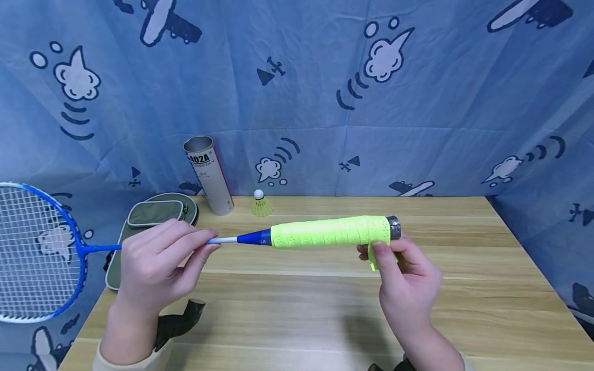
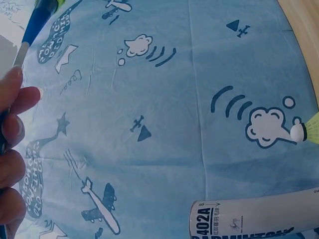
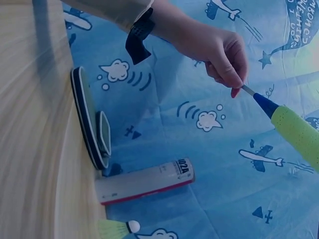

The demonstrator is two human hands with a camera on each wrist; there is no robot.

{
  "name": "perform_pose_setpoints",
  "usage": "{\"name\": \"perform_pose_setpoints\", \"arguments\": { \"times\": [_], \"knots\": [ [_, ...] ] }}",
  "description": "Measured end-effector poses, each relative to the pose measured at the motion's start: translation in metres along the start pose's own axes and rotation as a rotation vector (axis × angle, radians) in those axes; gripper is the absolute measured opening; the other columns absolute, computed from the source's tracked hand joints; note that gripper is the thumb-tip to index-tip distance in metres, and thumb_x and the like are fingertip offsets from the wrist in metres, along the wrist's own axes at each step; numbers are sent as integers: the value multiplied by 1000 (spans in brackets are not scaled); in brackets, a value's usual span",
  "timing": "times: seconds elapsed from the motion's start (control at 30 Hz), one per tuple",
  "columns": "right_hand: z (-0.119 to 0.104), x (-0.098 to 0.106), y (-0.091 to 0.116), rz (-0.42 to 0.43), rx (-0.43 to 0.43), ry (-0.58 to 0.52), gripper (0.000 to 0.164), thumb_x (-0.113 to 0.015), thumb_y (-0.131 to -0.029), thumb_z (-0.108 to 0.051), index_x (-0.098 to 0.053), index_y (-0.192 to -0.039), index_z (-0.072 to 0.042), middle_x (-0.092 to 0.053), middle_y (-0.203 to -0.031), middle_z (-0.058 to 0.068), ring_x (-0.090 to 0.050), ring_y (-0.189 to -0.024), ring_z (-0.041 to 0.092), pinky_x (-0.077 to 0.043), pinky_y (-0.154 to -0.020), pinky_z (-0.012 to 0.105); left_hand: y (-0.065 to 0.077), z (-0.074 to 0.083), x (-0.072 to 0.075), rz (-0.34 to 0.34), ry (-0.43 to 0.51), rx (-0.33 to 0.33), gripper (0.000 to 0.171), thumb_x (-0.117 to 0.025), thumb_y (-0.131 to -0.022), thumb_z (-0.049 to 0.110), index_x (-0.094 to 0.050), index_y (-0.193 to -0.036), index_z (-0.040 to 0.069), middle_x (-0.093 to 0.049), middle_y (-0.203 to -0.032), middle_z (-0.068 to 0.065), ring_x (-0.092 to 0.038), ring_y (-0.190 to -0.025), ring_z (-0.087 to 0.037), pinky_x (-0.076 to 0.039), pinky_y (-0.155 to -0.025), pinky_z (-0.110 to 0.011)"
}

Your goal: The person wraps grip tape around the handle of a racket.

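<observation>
Pinching the racket [image 1: 254,237] by its shaft above the bench [image 1: 487,299], the left grip [image 1: 160,263] probably steadies it level, while the right grip [image 1: 410,278] pinches the yellow tape [image 1: 325,232] near its right end, apparently so it cannot loosen.

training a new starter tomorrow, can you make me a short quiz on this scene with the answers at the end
1. Which hand pinches the racket shaft, and which holds the yellow-green wrap?
2. True or false: the shuttlecock stands on the table with its cork up.
3. Fill in the gap: in the head view, the ___ stands between the green case and the shuttlecock.

Key
1. The left hand pinches the shaft; the right hand holds the wrap, near the dark end of the handle.
2. True.
3. Printed tube.
</observation>
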State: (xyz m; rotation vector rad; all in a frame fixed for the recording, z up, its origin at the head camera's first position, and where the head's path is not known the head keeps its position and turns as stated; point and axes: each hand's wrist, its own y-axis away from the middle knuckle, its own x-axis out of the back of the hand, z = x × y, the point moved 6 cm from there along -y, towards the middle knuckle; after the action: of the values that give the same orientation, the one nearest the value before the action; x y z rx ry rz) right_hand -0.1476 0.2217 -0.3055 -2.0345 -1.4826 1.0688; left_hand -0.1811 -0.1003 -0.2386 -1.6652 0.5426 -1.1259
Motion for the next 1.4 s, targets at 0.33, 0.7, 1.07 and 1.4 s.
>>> {"name": "perform_pose_setpoints", "arguments": {
  "times": [0.33, 0.7, 1.07, 1.4],
  "knots": [
    [-3, -3, 3, -33, 54, -77, 8, -49, -89, 28, -55, -85, 23, -69, -97, 19, -69, -78, 26, -60, -71, 30, 4, -2, 2, -29, 0, 13, 38, -66, -102, 35, -82, -87, 4, -71, -71, -4, -53, -51, -16, -46, -48, -25],
    [-2, -3, 3, -9, 78, -131, 10, -48, -92, 26, -53, -83, 23, -65, -82, 17, -72, -73, 26, -61, -71, 32, 2, -1, 4, 46, -24, 9, 37, -68, -102, 32, -81, -84, 3, -71, -69, -5, -50, -50, -17, -38, -46, -25],
    [-1, -1, 3, -20, 53, -84, 7, -52, -89, 27, -53, -85, 21, -72, -94, 19, -72, -78, 26, -61, -69, 30, 5, -3, 3, -11, 21, 24, 39, -66, -103, 34, -79, -84, 2, -68, -67, -3, -45, -49, -12, -37, -46, -20],
    [1, 1, 3, -16, 32, -102, 8, -52, -90, 27, -55, -87, 21, -70, -98, 20, -71, -79, 27, -60, -67, 30, 7, -2, 1, -55, 27, 9, 35, -65, -104, 31, -81, -88, 4, -70, -70, -2, -49, -50, -11, -39, -47, -19]
  ]
}}
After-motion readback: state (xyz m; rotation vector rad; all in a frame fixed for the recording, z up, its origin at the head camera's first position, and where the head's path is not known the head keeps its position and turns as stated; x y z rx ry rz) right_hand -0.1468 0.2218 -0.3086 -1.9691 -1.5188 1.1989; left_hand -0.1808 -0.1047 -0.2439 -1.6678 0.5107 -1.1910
